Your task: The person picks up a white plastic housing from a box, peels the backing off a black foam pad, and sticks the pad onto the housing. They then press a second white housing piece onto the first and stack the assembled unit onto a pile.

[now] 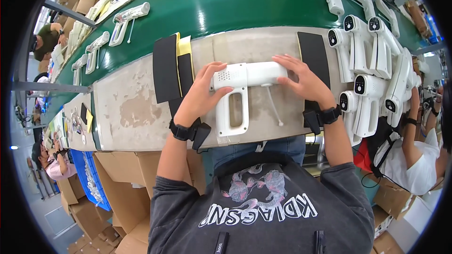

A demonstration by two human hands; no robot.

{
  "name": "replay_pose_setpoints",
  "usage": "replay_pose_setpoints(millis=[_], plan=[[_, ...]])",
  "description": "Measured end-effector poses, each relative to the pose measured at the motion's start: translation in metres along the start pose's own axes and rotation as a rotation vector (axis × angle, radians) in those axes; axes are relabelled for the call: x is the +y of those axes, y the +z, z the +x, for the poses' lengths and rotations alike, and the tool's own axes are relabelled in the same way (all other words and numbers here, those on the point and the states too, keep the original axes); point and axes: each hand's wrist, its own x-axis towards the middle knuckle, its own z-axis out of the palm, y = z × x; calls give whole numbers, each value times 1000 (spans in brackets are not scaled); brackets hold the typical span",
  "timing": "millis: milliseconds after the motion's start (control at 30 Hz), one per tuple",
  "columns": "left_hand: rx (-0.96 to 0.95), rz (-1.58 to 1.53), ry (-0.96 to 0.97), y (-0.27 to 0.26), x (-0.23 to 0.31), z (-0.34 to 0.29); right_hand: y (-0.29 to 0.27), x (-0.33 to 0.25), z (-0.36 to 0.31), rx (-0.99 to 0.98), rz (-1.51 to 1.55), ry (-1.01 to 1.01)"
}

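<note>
A white gun-shaped handheld device (258,74) lies on its side on the worn bench in front of me, its looped handle pointing toward me. My left hand (200,95) is closed around its left, vented end, fingers along the top and thumb below. At the other end, my right hand (305,83) grips the barrel, fingers over the far side and thumb underneath. A thin white cord or rod (274,106) with a small tip hangs from the barrel's underside. Both my wrists carry black bands with small boxes.
Black foam pads (165,69) lie left of the device, and another black pad (314,59) to the right. Similar white devices (369,89) crowd the right side. Beyond runs a green conveyor belt (202,7) carrying more. Cardboard boxes (125,169) and a blue crate (89,178) stand lower left; people work at both sides.
</note>
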Motion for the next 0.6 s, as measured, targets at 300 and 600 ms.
replay_pose_setpoints(millis=[300,600], plan=[[-357,193,-79,-17,2,33,-17,12,35,-260,149,153],[-264,-64,-56,-19,-15,24,-23,7,39,-361,419,138]])
